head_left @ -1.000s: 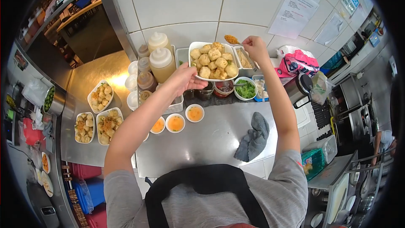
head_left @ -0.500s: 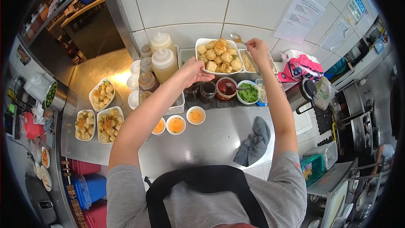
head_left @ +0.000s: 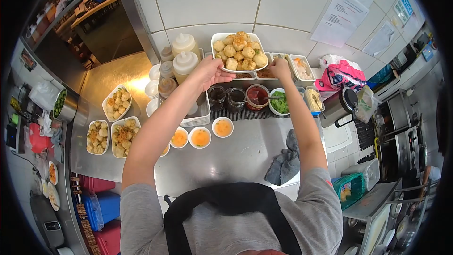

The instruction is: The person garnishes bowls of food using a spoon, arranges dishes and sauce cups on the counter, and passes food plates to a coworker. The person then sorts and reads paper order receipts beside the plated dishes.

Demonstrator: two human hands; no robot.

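Note:
My left hand (head_left: pixel 212 74) grips the near left rim of a white dish (head_left: pixel 215 38), raised over the containers along the wall. Golden fried pieces (head_left: pixel 239 49) topped with brown flakes fill it. To its right, my right hand (head_left: pixel 280 69) is down at a tray of brown flakes (head_left: pixel 264 72), fingers closed round the spoon, which is mostly hidden now. Just in front of that hand is a bowl of chopped greens (head_left: pixel 279 102), beside a jar of red sauce (head_left: pixel 257 96) with a spoon in it.
Squeeze bottles (head_left: pixel 185 63) stand left of the raised dish. Several small cups of orange liquid (head_left: pixel 200 137) sit on the steel counter (head_left: pixel 226 160). Filled white dishes (head_left: pixel 117 104) are at left. A grey cloth (head_left: pixel 284 163) lies near the front edge, and a pink bag (head_left: pixel 343 74) is at right.
My right hand has come down from beside the wall to the tray of brown flakes, taking the spoon with it. The dish in my left hand has shifted slightly left and up.

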